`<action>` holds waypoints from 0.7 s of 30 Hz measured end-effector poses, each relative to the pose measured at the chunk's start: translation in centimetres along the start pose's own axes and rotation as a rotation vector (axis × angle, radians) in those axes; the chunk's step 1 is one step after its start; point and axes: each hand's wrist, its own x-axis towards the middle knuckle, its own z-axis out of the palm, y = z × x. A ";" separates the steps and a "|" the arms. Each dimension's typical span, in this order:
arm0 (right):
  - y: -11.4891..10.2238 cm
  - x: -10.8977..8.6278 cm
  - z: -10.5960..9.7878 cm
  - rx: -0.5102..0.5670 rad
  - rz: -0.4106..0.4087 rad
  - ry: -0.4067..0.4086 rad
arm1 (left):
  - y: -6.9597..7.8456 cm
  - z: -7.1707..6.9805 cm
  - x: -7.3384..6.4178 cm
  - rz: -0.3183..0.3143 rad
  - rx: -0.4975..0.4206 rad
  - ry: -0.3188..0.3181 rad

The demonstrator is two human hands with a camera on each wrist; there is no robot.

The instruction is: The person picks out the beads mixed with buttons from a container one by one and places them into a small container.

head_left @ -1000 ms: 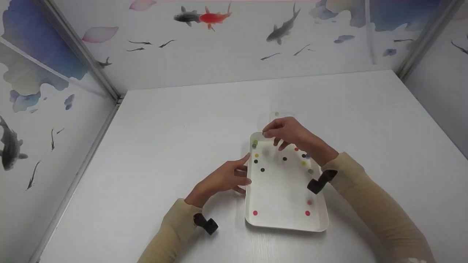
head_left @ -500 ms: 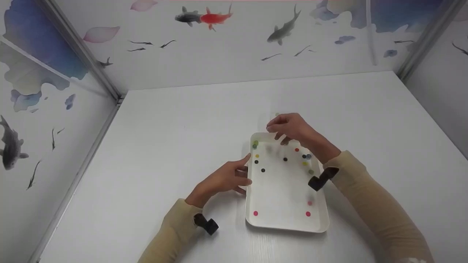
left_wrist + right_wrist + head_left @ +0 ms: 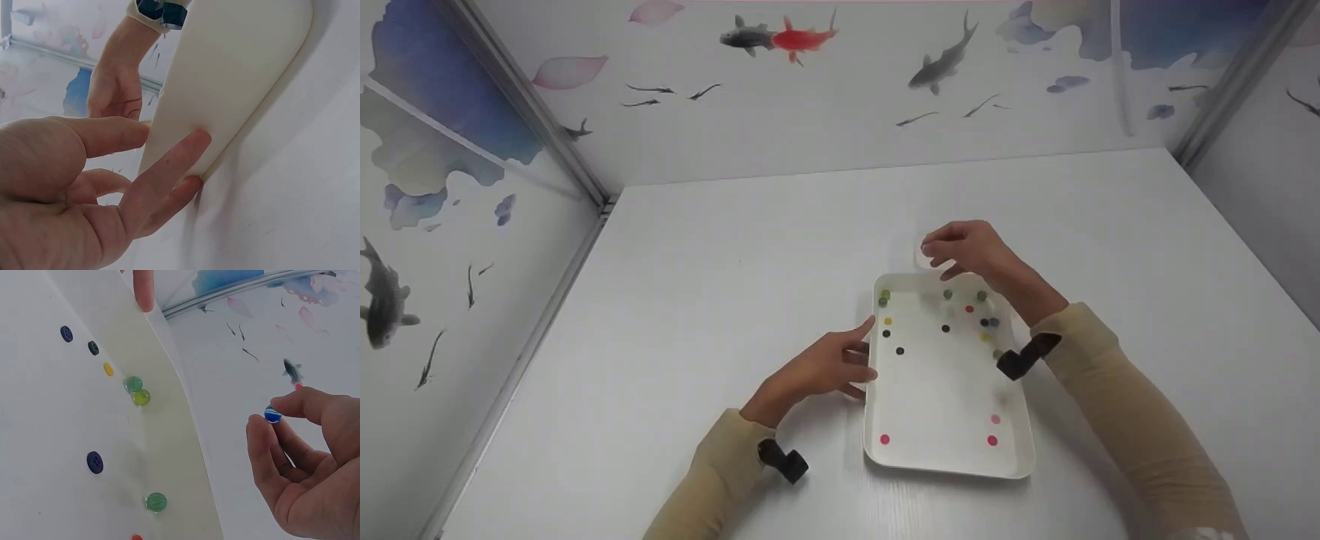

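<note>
My right hand [image 3: 971, 247] is above the far edge of a white tray [image 3: 937, 405], beside a small pale container [image 3: 921, 259] that it partly covers. In the right wrist view, thumb and forefinger pinch a blue-and-white marble [image 3: 273, 414]. My left hand [image 3: 821, 364] rests its fingertips against the tray's left side; the left wrist view has its fairly straight fingers [image 3: 169, 169] pressing the outer wall. Inside the tray lie green marbles [image 3: 156, 502], a yellow-green marble [image 3: 141, 397], dark buttons [image 3: 95, 462] and a yellow button [image 3: 108, 369].
Pink-red round pieces [image 3: 992, 441] lie near the tray's front corners. A bluish marble [image 3: 994, 322] sits by its right wall. The white table [image 3: 697, 270] carries the tray and meets patterned panels [image 3: 840, 97] at the back and sides.
My right hand has moved away from over the tray, back and slightly right, to the small container. Green marbles at the tray's far end have come into sight. My left hand has stayed put.
</note>
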 end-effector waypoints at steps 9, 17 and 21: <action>-0.4 0.1 -0.8 -0.017 -0.005 0.053 | -0.1 0.0 -0.1 0.005 0.008 0.000; -0.4 0.8 -1.9 -0.005 0.000 0.108 | -0.1 -0.1 0.0 -0.010 0.010 0.002; -0.3 1.2 -2.5 -0.003 0.014 0.129 | -0.1 -0.1 0.0 -0.016 0.016 0.007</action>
